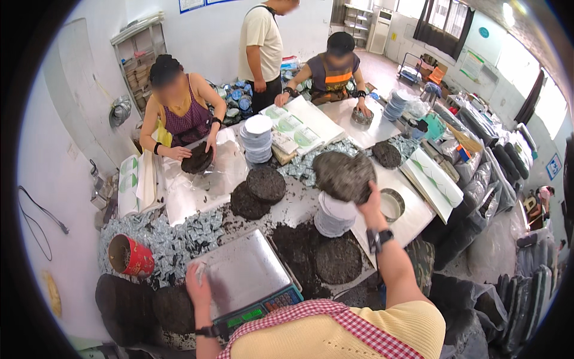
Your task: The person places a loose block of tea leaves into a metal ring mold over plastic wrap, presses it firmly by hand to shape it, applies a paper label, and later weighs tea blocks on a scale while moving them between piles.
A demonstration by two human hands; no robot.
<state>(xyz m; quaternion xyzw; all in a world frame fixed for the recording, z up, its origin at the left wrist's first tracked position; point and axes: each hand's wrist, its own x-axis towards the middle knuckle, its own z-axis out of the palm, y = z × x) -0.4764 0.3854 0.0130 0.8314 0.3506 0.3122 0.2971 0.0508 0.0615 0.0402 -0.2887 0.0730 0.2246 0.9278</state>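
Observation:
My right hand (pixel 371 204) holds a dark, round pressed cake (pixel 345 177) by its edge, blurred, above the table. Below it stands a stack of white wrapped discs (pixel 334 215), with another dark cake (pixel 339 260) lying nearer me. My left hand (pixel 198 282) is at the left edge of the digital scale's metal plate (pixel 249 269), with a small pale scrap at its fingers; its grip is unclear. Two dark cakes (pixel 266 185) overlap at the table's middle. Right of my right hand, a metal ring (pixel 392 205) rests on a pale sheet.
Small silvery packets (pixel 179 242) surround a red tub (pixel 130 256) at left. Two co-workers sit across the table, each handling a round piece; a person stands behind. Plastic-wrapped dark bundles (pixel 475 188) are piled at right. Dark crumbs (pixel 296 251) cover the table beside the scale.

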